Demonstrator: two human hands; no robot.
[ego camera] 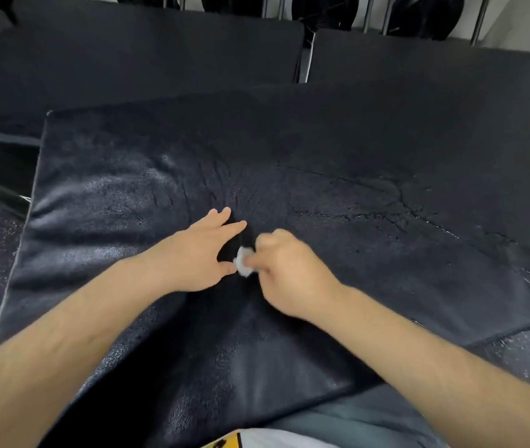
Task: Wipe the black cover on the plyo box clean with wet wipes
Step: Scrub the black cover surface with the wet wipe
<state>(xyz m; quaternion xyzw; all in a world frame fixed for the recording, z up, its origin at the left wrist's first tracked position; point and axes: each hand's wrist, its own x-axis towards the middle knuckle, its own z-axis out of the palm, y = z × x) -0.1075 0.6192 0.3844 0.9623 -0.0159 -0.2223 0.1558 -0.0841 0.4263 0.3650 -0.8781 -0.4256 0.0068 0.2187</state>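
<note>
Head view: my right hand [284, 270] clenches a balled wipe [244, 261] on the black cover [354, 195], left hand [197, 253] flat beside it. Worn, cracked cover could shred the wipe.

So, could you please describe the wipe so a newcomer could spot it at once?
Find the large black textured cover. Near its middle, beside the flat left hand, the right hand pinches a small crumpled white wipe, the only white thing on it.
</note>
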